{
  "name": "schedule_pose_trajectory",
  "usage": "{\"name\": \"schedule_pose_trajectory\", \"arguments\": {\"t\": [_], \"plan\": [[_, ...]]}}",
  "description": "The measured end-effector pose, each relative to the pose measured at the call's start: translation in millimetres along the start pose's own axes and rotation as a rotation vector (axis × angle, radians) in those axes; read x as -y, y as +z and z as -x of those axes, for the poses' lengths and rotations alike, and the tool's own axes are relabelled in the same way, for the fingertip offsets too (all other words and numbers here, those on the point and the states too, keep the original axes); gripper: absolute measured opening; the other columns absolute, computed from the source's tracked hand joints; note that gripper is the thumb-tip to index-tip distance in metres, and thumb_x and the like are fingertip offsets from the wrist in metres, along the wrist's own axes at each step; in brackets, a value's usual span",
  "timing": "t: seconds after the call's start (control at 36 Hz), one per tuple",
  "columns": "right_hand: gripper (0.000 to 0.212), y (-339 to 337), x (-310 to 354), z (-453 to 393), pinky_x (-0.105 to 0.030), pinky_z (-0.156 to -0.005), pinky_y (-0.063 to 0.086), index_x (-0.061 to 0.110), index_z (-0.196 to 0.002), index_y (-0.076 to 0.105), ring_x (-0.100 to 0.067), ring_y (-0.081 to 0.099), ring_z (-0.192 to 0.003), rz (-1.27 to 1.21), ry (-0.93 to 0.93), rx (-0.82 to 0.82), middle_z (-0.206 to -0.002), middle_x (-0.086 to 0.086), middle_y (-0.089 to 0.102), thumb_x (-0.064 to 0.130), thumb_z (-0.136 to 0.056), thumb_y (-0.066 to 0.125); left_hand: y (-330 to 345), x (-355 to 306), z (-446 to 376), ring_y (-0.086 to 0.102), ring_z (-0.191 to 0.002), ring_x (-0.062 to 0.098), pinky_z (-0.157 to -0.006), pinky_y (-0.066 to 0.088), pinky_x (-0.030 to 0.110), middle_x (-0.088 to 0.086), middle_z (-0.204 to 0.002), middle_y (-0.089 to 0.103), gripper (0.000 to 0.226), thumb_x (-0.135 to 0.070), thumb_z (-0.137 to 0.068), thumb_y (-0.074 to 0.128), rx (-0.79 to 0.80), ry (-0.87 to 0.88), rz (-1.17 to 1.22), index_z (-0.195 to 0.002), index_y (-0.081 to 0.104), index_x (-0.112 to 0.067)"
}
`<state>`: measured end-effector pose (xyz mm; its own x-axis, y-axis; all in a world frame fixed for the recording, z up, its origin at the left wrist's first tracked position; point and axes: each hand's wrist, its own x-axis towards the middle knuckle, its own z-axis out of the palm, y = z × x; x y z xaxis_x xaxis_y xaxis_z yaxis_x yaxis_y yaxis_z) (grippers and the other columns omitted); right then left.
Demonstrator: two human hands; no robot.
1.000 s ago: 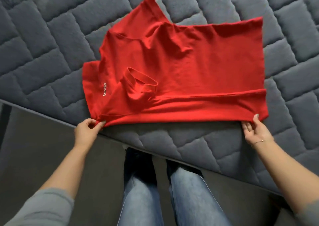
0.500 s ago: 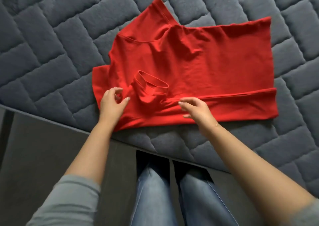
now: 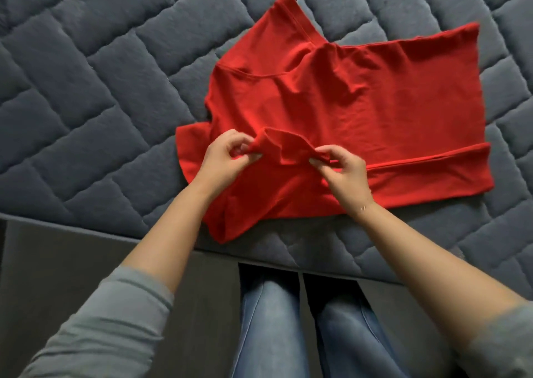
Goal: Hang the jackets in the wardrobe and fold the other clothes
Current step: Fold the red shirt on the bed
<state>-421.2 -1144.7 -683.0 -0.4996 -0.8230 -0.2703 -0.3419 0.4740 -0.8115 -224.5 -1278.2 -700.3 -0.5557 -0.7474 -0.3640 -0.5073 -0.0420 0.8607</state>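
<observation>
**No readable text**

No word, label, brand, number or sign can be read anywhere in the head view. The shirt (image 3: pixel 360 112) shows plain red cloth, and the quilted mattress (image 3: pixel 101 89) around it carries no print that can be made out.

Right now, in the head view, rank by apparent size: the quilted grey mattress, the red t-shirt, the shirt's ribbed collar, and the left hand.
1. Quilted grey mattress
2. Red t-shirt
3. Left hand and ribbed collar: look alike, unranked.
</observation>
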Motion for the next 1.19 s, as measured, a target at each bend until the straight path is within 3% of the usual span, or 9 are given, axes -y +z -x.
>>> {"name": "schedule_pose_trajectory", "arguments": {"t": [0.14,0.31,0.42,0.53,0.69,0.89,1.03,1.11,1.19], "plan": [[0.028,-2.2,-8.4,31.2,-0.034,-0.092,0.046,0.004,-0.096,0.074,-0.028,0.063,-0.1,0.285,-0.498,0.264,-0.111,-0.011,0.069,-0.006,-0.074,0.061,-18.5,5.2,31.6,0.057,-0.09,0.027,-0.084,0.042,0.034,0.004,-0.097,0.064,0.023,0.002,-0.066,0.067,0.185,0.33,-0.379,-0.084,0.073,-0.012],[0.044,4.5,-32.9,56.8,-0.054,-0.1,0.044,0.009,-0.116,0.07,-0.036,0.048,-0.13,0.594,-0.522,0.623,-0.139,-0.012,0.053,0.003,-0.073,0.075,-14.6,32.5,80.6,0.06,-0.114,0.03,-0.088,0.046,0.045,0.006,-0.126,0.063,0.032,-0.009,-0.074,0.069,0.246,0.459,-0.753,-0.103,0.075,-0.022],[0.064,2.1,-36.5,62.6,-0.056,-0.107,0.036,0.012,-0.126,0.063,-0.033,0.039,-0.136,0.663,-0.54,0.618,-0.147,-0.013,0.043,0.003,-0.064,0.069,0.4,35.5,118.1,0.038,-0.13,0.024,-0.107,0.025,0.046,0.007,-0.146,0.043,0.067,-0.035,-0.071,0.073,0.092,0.176,-0.732,-0.134,0.054,-0.023],[0.077,-1.7,-44.4,74.3,-0.05,-0.115,0.022,0.018,-0.145,0.041,-0.029,0.023,-0.145,0.734,-0.556,0.538,-0.156,-0.013,0.027,0.019,-0.073,0.068,26.4,30.1,149.2,0.04,-0.12,0.024,-0.1,0.033,0.047,0.01,-0.132,0.047,0.092,-0.039,-0.062,0.087,-0.103,-0.207,-0.6,-0.139,0.044,-0.013],[0.086,-7.8,-62.0,71.0,-0.066,-0.108,0.016,0.029,-0.151,0.018,-0.031,0.007,-0.146,0.816,-0.399,0.575,-0.159,-0.007,0.01,0.035,-0.08,0.067,40.8,30.3,138.0,0.052,-0.1,0.031,-0.086,0.036,0.045,0.005,-0.101,0.06,0.019,-0.022,-0.076,0.078,-0.31,-0.311,-0.616,-0.089,0.066,-0.016],[0.071,-15.4,-62.8,64.3,-0.062,-0.112,0.007,0.036,-0.151,0.017,-0.021,-0.01,-0.147,0.725,-0.36,0.721,-0.159,0.004,-0.006,0.037,-0.091,0.054,15.3,26.5,113.3,0.058,-0.098,0.031,-0.086,0.029,0.041,0.007,-0.092,0.068,0.011,-0.024,-0.088,0.066,-0.201,-0.451,-0.722,-0.094,0.065,-0.014],[0.055,-52.8,-35.4,28.6,-0.037,-0.111,0.032,0.015,-0.141,0.048,-0.029,0.043,-0.133,0.327,-0.323,0.625,-0.145,-0.012,0.044,0.008,-0.088,0.061,-1.8,-28.8,73.2,0.053,-0.117,0.023,-0.095,0.032,0.039,-0.001,-0.116,0.061,0.027,-0.029,-0.081,0.07,0.006,-0.605,-0.769,-0.106,0.063,-0.031],[0.047,-86.3,-27.6,-14.8,-0.03,-0.106,0.033,0.007,-0.127,0.06,-0.03,0.052,-0.121,0.294,-0.28,0.444,-0.129,-0.014,0.057,-0.005,-0.082,0.063,14.9,-81.5,30.7,0.058,-0.11,0.025,-0.09,0.037,0.039,0.0,-0.108,0.064,0.026,-0.027,-0.08,0.068,-0.152,-0.331,-0.719,-0.106,0.065,-0.028],[0.045,-121.9,-34.7,-69.6,-0.029,-0.103,0.032,0.004,-0.119,0.065,-0.035,0.054,-0.116,0.388,-0.242,0.304,-0.124,-0.016,0.06,-0.013,-0.079,0.058,46.4,-121.3,-30.7,0.057,-0.108,0.024,-0.091,0.043,0.04,0.001,-0.109,0.062,0.027,-0.025,-0.083,0.067,-0.139,-0.101,-0.648,-0.11,0.063,-0.023]]}}
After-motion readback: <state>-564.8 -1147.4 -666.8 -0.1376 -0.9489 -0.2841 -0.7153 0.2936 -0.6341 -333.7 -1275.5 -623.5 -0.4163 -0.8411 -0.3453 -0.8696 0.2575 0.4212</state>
